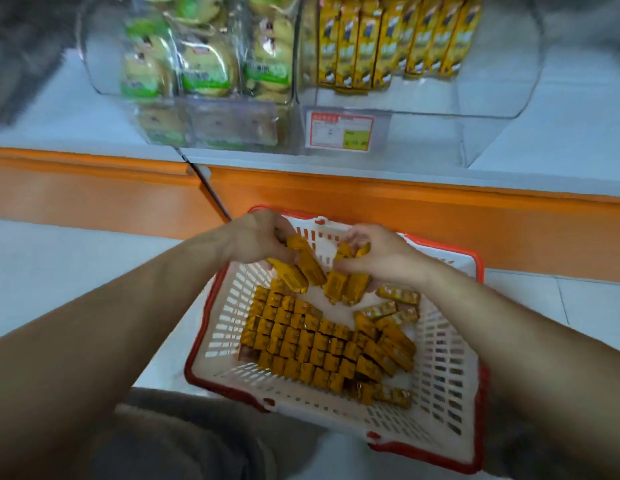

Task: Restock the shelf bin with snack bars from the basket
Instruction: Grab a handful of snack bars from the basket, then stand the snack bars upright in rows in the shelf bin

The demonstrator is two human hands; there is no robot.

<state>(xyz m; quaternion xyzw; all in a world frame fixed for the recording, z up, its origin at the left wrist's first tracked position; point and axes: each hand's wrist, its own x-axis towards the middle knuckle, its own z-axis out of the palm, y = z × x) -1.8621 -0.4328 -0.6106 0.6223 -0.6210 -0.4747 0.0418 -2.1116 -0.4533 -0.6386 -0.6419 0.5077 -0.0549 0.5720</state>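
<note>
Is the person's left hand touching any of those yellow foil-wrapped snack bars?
Touching. The head view shows the left hand gripping two yellow foil-wrapped snack bars above the red-rimmed white plastic basket.

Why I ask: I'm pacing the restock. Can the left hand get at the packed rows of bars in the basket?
Probably yes for reach: the packed rows lie uncovered in the open-topped basket, close to the left hand. But that hand already grips a few bars, so it likely has little room for more.
</note>
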